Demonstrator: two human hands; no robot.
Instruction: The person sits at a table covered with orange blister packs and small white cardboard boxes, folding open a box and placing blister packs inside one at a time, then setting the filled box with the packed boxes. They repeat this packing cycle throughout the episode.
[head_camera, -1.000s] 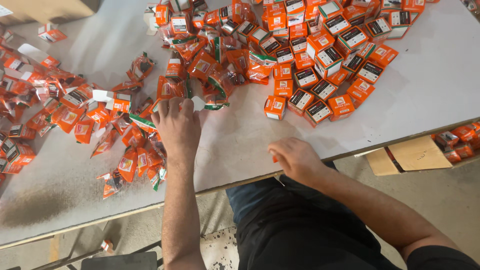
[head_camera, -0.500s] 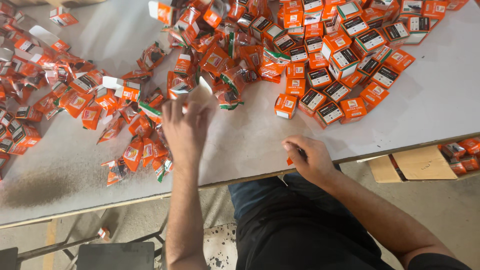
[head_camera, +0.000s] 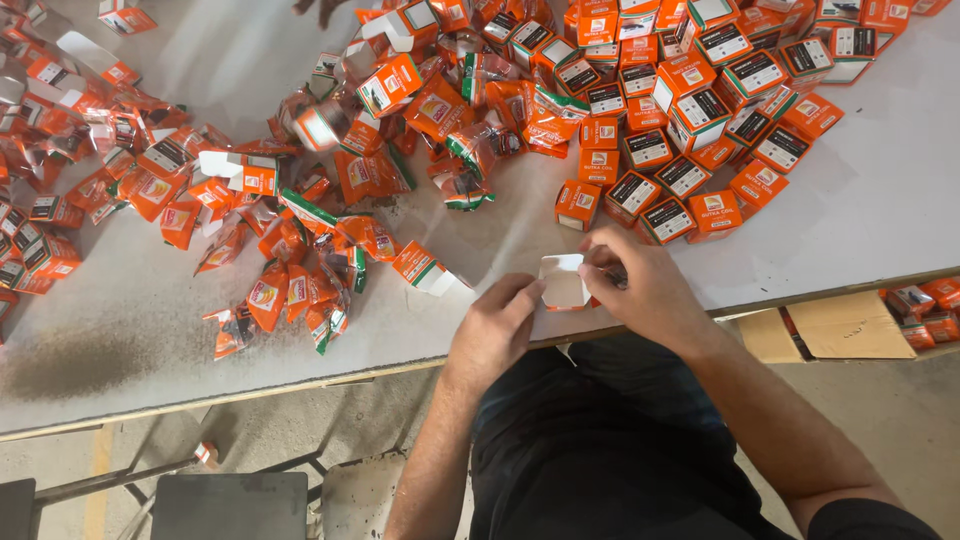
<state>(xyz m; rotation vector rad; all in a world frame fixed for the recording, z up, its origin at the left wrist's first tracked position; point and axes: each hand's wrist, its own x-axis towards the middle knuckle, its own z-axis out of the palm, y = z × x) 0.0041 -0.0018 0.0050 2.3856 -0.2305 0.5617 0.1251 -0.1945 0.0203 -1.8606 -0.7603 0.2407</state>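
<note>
White worktable (head_camera: 860, 215) took up most of the view, its near edge running just above the seated person's lap. At 12 to 2 o'clock from the hands lay a broad spread of closed orange cartons (head_camera: 690, 120), small and square, some with dark panels, packed side by side. At 9 to 11 o'clock sat a looser heap of orange foil sachets (head_camera: 300, 260), crumpled, mixed with half-open cartons. One opened carton (head_camera: 425, 268) lay just at 9 o'clock of the hands, white flap showing.

Beyond the table edge at 3 o'clock, a brown cardboard box (head_camera: 850, 325) sat lower down, with a few orange packs (head_camera: 925, 305) beside it; whether they lay inside it could not be told.

Both hands met at the table's near edge. The small carton (head_camera: 563, 283) between them was open, its white inner flaps turned up toward the camera, a sliver of orange at its lower right corner. Left hand (head_camera: 490, 330) had fingertips curled against the carton's left side, pinching lightly. Right hand (head_camera: 640, 285) closed thumb and fingers on its right edge, the rest of the fingers folded under.
</note>
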